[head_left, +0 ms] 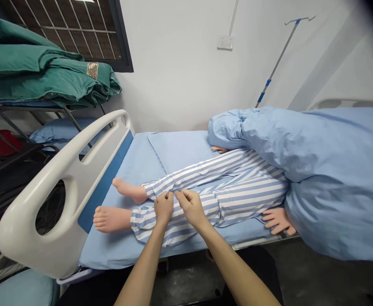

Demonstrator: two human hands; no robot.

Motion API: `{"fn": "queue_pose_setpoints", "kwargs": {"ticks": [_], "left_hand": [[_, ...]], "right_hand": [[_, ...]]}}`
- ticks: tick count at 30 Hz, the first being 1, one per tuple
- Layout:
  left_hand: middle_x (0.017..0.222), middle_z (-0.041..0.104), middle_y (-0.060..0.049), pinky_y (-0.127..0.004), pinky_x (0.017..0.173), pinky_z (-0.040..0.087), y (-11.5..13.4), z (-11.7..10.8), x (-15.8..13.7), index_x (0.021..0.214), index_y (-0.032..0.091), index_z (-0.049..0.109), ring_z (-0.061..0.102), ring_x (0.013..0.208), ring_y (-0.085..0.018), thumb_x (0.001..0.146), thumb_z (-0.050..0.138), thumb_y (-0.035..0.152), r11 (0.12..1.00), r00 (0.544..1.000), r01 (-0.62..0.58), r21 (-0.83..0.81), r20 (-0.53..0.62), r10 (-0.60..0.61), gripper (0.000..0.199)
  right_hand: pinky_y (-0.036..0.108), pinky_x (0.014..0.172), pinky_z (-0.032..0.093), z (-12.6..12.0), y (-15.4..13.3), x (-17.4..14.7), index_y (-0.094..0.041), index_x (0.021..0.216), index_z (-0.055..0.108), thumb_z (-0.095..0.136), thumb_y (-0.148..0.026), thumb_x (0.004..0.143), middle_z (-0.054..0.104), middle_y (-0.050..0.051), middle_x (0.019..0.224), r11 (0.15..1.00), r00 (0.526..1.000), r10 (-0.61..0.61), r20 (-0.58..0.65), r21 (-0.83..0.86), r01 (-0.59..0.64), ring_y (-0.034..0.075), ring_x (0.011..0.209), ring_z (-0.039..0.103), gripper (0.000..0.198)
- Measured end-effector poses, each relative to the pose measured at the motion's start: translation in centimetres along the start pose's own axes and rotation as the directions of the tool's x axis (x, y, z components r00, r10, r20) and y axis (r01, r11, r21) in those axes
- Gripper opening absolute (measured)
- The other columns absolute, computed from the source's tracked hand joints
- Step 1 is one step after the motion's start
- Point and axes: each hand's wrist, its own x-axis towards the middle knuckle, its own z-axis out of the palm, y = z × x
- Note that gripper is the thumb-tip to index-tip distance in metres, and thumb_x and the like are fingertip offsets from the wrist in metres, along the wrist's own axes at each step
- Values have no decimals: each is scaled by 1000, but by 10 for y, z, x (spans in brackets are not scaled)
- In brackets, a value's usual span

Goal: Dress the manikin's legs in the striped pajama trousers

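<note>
A manikin in blue-and-white striped trousers [250, 195] lies on the bed, its bare feet [112, 219] toward the footboard. My left hand [163, 207] and my right hand [191, 207] are side by side over the lower trouser legs. Both are closed, fingers pinching the striped cloth, which is drawn up a little between them. A light blue quilt [326, 170] covers the manikin's upper body. One manikin hand [278, 220] sticks out from the quilt at the near bed edge; another shows partly at the far side.
The white footboard [58, 187] stands at the left end of the bed, on a light blue sheet [180, 146]. Green folded quilts [46, 72] lie on a rack at upper left. An IV pole [278, 59] rises behind the bed. A red basin [1, 142] is at far left.
</note>
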Motion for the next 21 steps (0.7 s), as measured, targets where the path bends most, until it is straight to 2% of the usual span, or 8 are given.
{"fn": "queue_pose_setpoints", "kwargs": {"ticks": [2, 5, 7, 10, 12, 16, 18, 21], "left_hand": [[44, 34, 4, -24, 50, 22, -2, 0, 1, 46, 18, 35, 31, 49, -9, 73, 39, 34, 1000, 1000, -25, 10, 9, 25, 32], [49, 47, 0, -24, 52, 26, -7, 0, 3, 49, 18, 42, 39, 51, -11, 77, 32, 36, 997, 997, -77, -21, 6, 77, 35], [54, 54, -4, -25, 54, 31, -10, -1, 4, 52, 18, 47, 46, 54, -13, 80, 27, 36, 996, 998, -43, -81, -41, 40, 39], [58, 58, -7, -27, 56, 35, -14, 0, 5, 54, 17, 51, 51, 57, -17, 81, 24, 43, 989, 995, 46, -141, -83, -58, 46], [59, 59, -7, -27, 57, 36, -14, 1, 6, 55, 17, 52, 53, 60, -17, 80, 24, 46, 991, 995, 47, -122, -77, -57, 48], [57, 57, -4, -26, 55, 34, -3, 4, 13, 53, 17, 51, 50, 58, -15, 78, 29, 46, 994, 999, 37, -99, -30, -40, 44], [49, 51, -1, -25, 51, 33, 10, 5, 19, 49, 18, 46, 45, 51, -13, 76, 33, 44, 981, 994, 92, -172, -39, -100, 40], [38, 38, 4, -24, 47, 32, 32, 6, 26, 46, 19, 39, 37, 42, -11, 73, 35, 42, 914, 976, 184, -361, -40, -213, 35]], "right_hand": [[20, 45, 23, -2, 16, 20, -18, 49, 25, 43, -34, 78, 22, -6, 48, 998, 998, -20, -61, -67, 16, 6, 47, 25, 38], [20, 46, 23, 13, 43, 34, -17, 47, 27, 41, -34, 78, 26, -6, 47, 985, 998, -62, -32, -164, 56, 6, 46, 28, 38], [21, 47, 22, 27, 62, 38, -17, 46, 30, 41, -33, 78, 29, -6, 45, 973, 998, -58, -11, -224, 53, 6, 46, 29, 37], [23, 47, 21, 37, 84, 40, -17, 45, 33, 40, -32, 78, 32, -5, 43, 957, 998, -32, -53, -290, 15, 7, 45, 31, 36], [22, 46, 21, 36, 92, 42, -17, 46, 33, 38, -32, 78, 32, -5, 44, 967, 997, -12, -80, -256, -9, 7, 45, 31, 36], [21, 44, 23, 31, 96, 47, -18, 46, 30, 36, -35, 78, 27, -5, 45, 995, 995, 55, -89, -73, -62, 7, 45, 28, 37], [20, 44, 24, 30, 96, 49, -18, 47, 30, 35, -37, 79, 26, -5, 46, 997, 991, 75, -107, 13, -74, 7, 46, 27, 37], [20, 44, 24, 30, 97, 52, -18, 48, 31, 31, -37, 81, 29, -5, 46, 994, 987, 71, -146, 87, -59, 7, 47, 29, 38]]}}
